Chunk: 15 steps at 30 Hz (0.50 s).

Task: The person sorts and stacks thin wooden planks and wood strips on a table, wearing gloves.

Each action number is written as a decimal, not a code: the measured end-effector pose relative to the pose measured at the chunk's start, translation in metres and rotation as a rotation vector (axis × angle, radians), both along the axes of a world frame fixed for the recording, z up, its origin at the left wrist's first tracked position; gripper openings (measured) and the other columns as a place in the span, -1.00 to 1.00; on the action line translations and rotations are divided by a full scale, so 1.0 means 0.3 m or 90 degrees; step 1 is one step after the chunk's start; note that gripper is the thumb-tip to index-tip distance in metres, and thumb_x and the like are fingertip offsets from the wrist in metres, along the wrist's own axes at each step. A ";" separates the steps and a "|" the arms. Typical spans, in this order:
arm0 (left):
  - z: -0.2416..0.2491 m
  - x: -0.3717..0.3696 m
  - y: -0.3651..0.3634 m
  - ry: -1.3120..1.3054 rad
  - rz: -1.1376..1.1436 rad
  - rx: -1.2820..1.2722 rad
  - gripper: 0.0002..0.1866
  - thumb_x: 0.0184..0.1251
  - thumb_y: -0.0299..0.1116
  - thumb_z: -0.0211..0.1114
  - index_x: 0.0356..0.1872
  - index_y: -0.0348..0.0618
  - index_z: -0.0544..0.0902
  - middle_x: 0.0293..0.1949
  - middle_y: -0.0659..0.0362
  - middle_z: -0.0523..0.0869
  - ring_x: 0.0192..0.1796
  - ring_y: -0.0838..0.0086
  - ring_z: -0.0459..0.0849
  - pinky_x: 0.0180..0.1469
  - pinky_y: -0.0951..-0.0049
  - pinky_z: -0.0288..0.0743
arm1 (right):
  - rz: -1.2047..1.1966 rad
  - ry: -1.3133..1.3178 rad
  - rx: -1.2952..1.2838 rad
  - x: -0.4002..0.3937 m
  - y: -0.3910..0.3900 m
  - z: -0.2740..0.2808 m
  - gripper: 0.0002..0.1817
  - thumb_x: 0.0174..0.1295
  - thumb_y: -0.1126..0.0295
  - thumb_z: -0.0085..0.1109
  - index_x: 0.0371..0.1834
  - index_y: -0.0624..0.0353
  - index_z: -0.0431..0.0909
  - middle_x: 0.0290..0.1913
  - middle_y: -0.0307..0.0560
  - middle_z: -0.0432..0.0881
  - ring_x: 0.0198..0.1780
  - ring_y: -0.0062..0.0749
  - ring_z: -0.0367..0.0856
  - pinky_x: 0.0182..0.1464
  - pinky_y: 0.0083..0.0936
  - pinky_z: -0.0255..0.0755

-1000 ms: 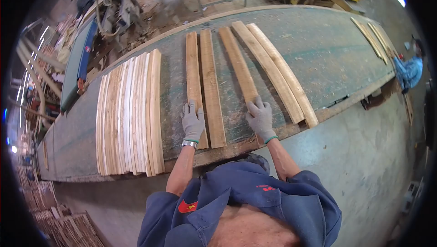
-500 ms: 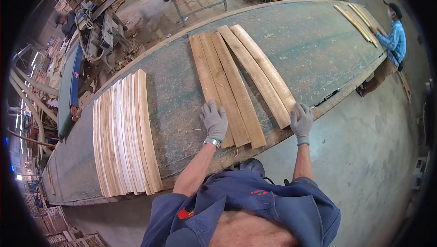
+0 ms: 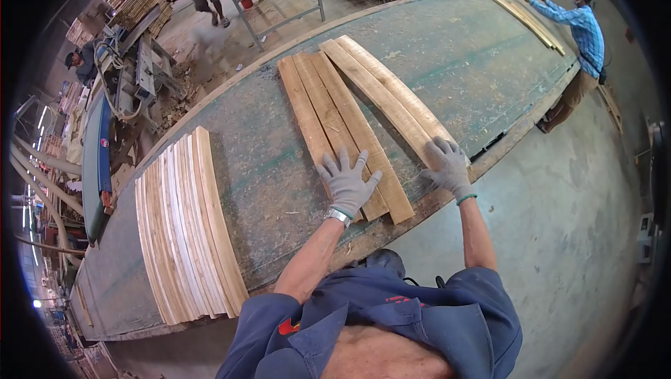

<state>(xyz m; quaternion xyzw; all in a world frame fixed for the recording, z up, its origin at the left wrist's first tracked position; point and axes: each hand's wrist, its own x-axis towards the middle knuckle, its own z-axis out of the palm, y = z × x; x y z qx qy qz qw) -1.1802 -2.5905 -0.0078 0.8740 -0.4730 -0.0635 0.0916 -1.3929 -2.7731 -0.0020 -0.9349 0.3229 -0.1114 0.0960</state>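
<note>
Two groups of flat wooden boards lie in front of me on the green worktable (image 3: 258,197). My left hand (image 3: 348,182), in a grey glove, rests with spread fingers on the near part of three brown boards (image 3: 342,120). My right hand (image 3: 447,168), gloved too, lies over the near end of two paler boards (image 3: 391,92) that sit side by side at a slant. Its fingers reach onto the board tops, slightly apart. At the far ends the two groups nearly touch; nearer me a gap separates them.
A tight row of narrow boards (image 3: 185,232) lies on the left. At the far right end a co-worker (image 3: 583,33) in a blue shirt stands by more strips (image 3: 529,24). Beyond the table are a metal stand (image 3: 279,1) and machinery.
My left hand has shifted right across the three boards and spread its fingers. My right hand has moved left onto the pale boards' ends. The co-worker now reaches farther across; another person appears beyond the table.
</note>
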 end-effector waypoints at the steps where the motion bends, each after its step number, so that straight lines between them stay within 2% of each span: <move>1: -0.004 0.001 -0.001 -0.001 0.001 -0.005 -0.22 0.29 0.40 0.03 0.48 0.33 0.36 0.59 -0.12 0.01 0.54 -0.43 -0.21 0.45 -0.43 -0.53 | -0.005 0.013 -0.007 0.003 -0.015 0.006 -0.15 -0.18 0.07 0.56 0.29 -0.07 0.44 0.29 -0.13 0.45 0.36 -0.06 0.36 0.36 -0.06 0.24; 2: -0.008 0.000 0.000 -0.001 0.001 -0.010 -0.22 0.29 0.40 0.03 0.48 0.33 0.36 0.59 -0.13 0.01 0.54 -0.44 -0.21 0.46 -0.43 -0.53 | 0.039 0.018 -0.048 0.006 -0.021 0.011 -0.20 -0.13 0.16 0.53 0.29 -0.05 0.43 0.26 -0.07 0.46 0.27 -0.06 0.42 0.28 -0.08 0.33; 5: -0.012 0.003 0.000 -0.007 -0.010 -0.032 -0.24 0.31 0.37 0.04 0.46 0.28 0.39 0.56 -0.17 0.05 0.53 -0.45 -0.17 0.44 -0.46 -0.52 | 0.024 0.072 -0.043 0.040 -0.060 0.002 -0.26 -0.06 0.24 0.46 0.29 -0.03 0.43 0.15 -0.01 0.53 0.11 -0.03 0.52 0.11 -0.18 0.46; 8: -0.019 0.001 0.016 -0.010 -0.018 -0.051 -0.23 0.31 0.36 0.05 0.46 0.20 0.40 0.54 -0.20 0.10 0.52 -0.45 -0.13 0.43 -0.48 -0.50 | 0.018 0.064 -0.144 0.067 -0.104 -0.023 -0.35 0.04 0.41 0.26 0.31 0.11 0.43 -0.09 0.05 0.58 -0.09 -0.09 0.57 -0.02 -0.29 0.50; 9: -0.019 0.004 0.011 -0.011 -0.019 -0.061 -0.22 0.31 0.35 0.06 0.46 0.18 0.39 0.53 -0.20 0.11 0.51 -0.45 -0.12 0.43 -0.48 -0.49 | -0.005 0.014 0.028 0.045 -0.107 -0.012 -0.38 0.07 0.42 0.22 0.31 0.12 0.45 -0.14 0.04 0.61 -0.13 -0.12 0.59 -0.08 -0.31 0.51; 11: -0.021 0.006 0.007 -0.011 -0.013 -0.054 -0.18 0.30 0.35 0.08 0.49 0.14 0.34 0.55 -0.18 0.09 0.53 -0.43 -0.12 0.45 -0.43 -0.48 | -0.048 -0.091 0.370 0.033 -0.031 0.198 -0.44 0.13 0.43 0.14 0.30 0.14 0.48 -0.25 0.03 0.66 -0.23 -0.19 0.62 -0.19 -0.36 0.52; 12: -0.021 0.007 0.011 -0.012 -0.011 -0.049 -0.16 0.30 0.35 0.08 0.51 0.13 0.31 0.56 -0.17 0.08 0.53 -0.42 -0.12 0.46 -0.41 -0.48 | 0.002 -0.206 0.434 0.008 -0.033 0.125 -0.48 0.15 0.45 0.08 0.26 0.15 0.53 -0.29 0.07 0.67 -0.24 -0.25 0.65 -0.20 -0.35 0.52; 15: -0.008 0.001 0.009 -0.009 -0.016 -0.034 -0.14 0.30 0.34 0.09 0.52 0.07 0.28 0.55 -0.17 0.09 0.53 -0.42 -0.11 0.47 -0.39 -0.48 | 0.107 -0.270 0.272 -0.051 -0.070 -0.037 -0.49 0.14 0.42 0.20 0.24 0.11 0.55 -0.18 0.06 0.68 -0.13 -0.19 0.67 -0.09 -0.33 0.55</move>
